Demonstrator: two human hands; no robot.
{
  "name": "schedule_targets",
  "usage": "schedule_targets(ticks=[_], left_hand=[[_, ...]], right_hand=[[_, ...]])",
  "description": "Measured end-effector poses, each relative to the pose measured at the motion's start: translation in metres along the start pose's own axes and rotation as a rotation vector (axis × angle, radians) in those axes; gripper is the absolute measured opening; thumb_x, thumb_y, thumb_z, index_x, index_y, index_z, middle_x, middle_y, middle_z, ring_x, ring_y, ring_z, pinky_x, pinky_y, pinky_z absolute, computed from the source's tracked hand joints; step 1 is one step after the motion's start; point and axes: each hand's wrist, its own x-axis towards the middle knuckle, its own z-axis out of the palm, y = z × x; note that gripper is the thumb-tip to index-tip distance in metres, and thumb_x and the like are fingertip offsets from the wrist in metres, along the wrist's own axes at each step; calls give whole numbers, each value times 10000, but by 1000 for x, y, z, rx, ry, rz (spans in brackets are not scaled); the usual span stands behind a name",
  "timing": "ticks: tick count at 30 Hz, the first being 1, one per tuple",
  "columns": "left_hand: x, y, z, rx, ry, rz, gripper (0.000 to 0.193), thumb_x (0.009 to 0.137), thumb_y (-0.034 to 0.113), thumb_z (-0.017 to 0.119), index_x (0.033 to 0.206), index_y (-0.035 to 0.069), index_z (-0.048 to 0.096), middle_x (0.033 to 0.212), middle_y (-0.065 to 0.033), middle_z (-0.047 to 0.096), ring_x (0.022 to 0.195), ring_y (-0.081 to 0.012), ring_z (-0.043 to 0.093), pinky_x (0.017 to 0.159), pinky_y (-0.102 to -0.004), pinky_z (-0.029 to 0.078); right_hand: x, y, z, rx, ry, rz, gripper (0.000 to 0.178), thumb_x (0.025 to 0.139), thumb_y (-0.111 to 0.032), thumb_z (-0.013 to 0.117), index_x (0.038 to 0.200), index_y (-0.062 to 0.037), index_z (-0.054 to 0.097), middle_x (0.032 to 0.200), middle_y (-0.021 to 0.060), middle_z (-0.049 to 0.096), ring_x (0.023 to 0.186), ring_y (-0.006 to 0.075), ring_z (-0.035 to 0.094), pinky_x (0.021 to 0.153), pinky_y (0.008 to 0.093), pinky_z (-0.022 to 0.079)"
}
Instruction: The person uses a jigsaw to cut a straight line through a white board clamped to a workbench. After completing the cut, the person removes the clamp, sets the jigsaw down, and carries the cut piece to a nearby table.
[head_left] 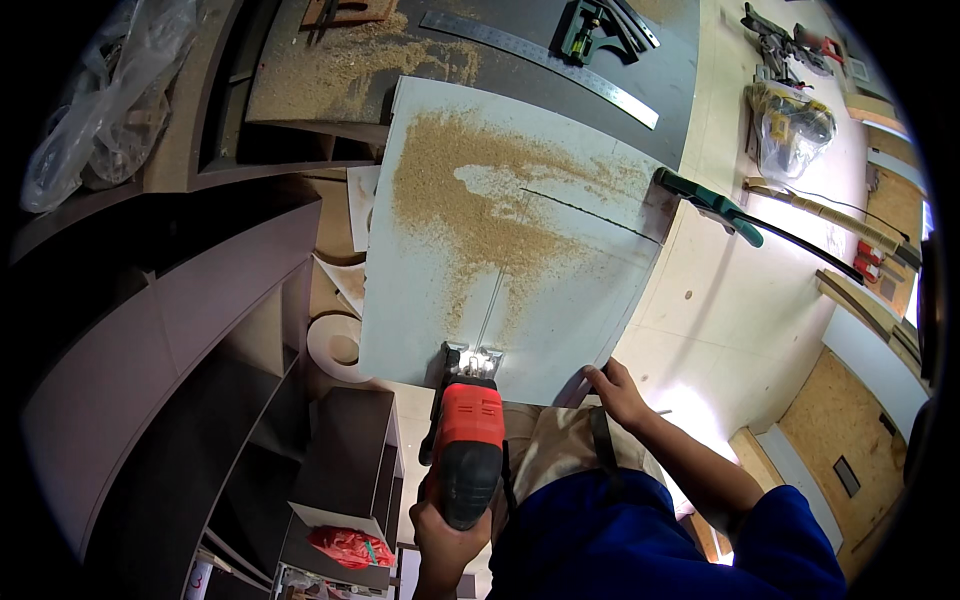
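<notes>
A red and black jigsaw (470,420) sits at the near edge of a white board (580,320), its lit metal base resting on the board. My left hand (450,540) is wrapped round the jigsaw's rear handle. At the board's near right corner, my right hand (618,395) grips the edge, thumb on top and the other fingers partly hidden. Pencil lines run up the board from the jigsaw. Farther up, a dark cut slit (590,215) reaches in from the right edge. Sawdust (450,190) covers much of the surface. The blade itself cannot be made out.
A green bar clamp (715,205) holds the board's right edge. On the dark table (540,90) behind lie a metal ruler (540,65) and a green combination square (590,40). Dark cabinets (180,330) stand at left. Bagged tools (790,125) are on the floor at right.
</notes>
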Motion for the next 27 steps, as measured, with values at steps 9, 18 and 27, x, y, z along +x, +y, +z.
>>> schedule_targets(ticks=[9,18,27], left_hand=[[0,3,-2,22,-7,-11,476,672,72,745,1126,-21,634,908,-191,702,819,-364,719,747,-392,557],[3,8,-2,16,-14,-15,481,676,66,742,1137,-20,633,939,-190,703,847,-360,718,774,-389,553],[2,6,-1,-3,-10,-25,479,681,69,741,1141,-15,637,912,-185,705,831,-353,721,754,-380,556]], right_hand=[[-1,-5,2,52,-9,12,275,987,-176,532,1157,37,491,990,107,501,852,192,525,760,346,472],[1,2,1,45,-3,24,272,987,-178,533,1151,36,492,991,110,477,850,191,510,756,347,465],[1,5,-1,-3,-13,14,298,980,-206,531,1152,35,503,1014,158,483,964,271,492,869,393,437]])
